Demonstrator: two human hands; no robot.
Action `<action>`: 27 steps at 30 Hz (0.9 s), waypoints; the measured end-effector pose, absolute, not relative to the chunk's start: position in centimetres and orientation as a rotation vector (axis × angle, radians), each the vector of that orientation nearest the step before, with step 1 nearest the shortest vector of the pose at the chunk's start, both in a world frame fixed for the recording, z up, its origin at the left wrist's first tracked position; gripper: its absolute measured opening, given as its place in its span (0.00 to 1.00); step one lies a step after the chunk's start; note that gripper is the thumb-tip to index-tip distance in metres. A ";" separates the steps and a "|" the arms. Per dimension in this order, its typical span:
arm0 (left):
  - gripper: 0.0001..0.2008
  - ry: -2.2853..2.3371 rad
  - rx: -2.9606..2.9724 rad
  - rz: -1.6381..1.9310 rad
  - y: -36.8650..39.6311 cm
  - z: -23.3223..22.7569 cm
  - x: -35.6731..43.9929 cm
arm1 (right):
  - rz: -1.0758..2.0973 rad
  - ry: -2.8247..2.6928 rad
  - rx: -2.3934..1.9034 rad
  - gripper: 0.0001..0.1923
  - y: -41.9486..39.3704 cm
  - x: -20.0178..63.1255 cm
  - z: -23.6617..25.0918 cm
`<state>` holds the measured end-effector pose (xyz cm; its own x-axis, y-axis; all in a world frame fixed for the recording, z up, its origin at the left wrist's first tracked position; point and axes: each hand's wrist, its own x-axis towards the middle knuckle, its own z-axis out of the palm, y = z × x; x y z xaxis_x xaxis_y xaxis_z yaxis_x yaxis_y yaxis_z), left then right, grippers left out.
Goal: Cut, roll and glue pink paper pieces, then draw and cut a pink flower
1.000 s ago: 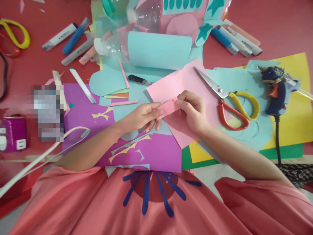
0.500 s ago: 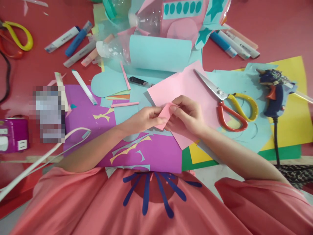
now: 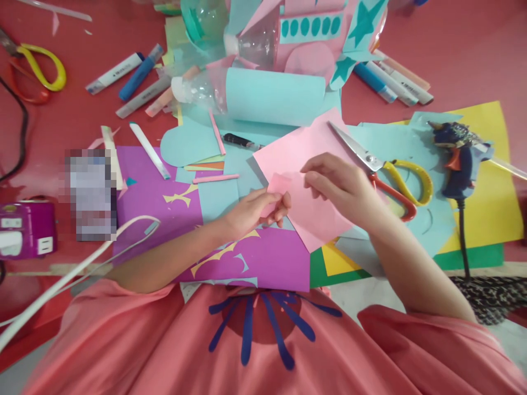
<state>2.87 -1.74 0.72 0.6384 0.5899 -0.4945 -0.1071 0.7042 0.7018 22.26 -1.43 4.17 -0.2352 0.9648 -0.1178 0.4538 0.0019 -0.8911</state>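
Since a second ago the right hand (image 3: 341,184) has let go of the small folded pink paper piece (image 3: 279,185) and hangs empty, fingers loosely curled, just right of it. Only the left hand (image 3: 255,211) pinches that piece, upright over the large pink paper sheet (image 3: 304,151). Beyond, one pair of red-and-yellow scissors (image 3: 387,175) lies nearest the right hand; a second pair (image 3: 35,74) lies far left on the red surface (image 3: 465,49).

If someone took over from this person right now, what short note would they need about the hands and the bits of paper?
Left hand: pinching a small pink paper piece.
Right hand: holding nothing, hovering over the pink sheet, near the scissors.
Nearby: glue gun at far right, blue paper roll behind.
Done: the small piece is free of the sheet.
Left: it is not yet stuck to anything.
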 end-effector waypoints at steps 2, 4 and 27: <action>0.09 0.765 0.684 0.440 -1.7 0.6 2.9 | 0.944 -1.945 -1.714 0.13 -2.5 24.9 5.5; 0.09 0.755 0.685 0.445 -1.7 0.5 2.9 | 0.626 -2.077 -1.994 0.17 -3.7 28.0 6.3; 0.09 0.691 0.793 0.561 -1.4 0.6 2.5 | 0.555 -1.822 -2.388 0.17 -3.8 34.5 4.1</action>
<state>2.51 -1.44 0.55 0.6489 0.6801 -0.3412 -0.1938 0.5813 0.7902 34.53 -3.81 4.14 0.2238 0.9467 -0.2316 0.9153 -0.2858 -0.2839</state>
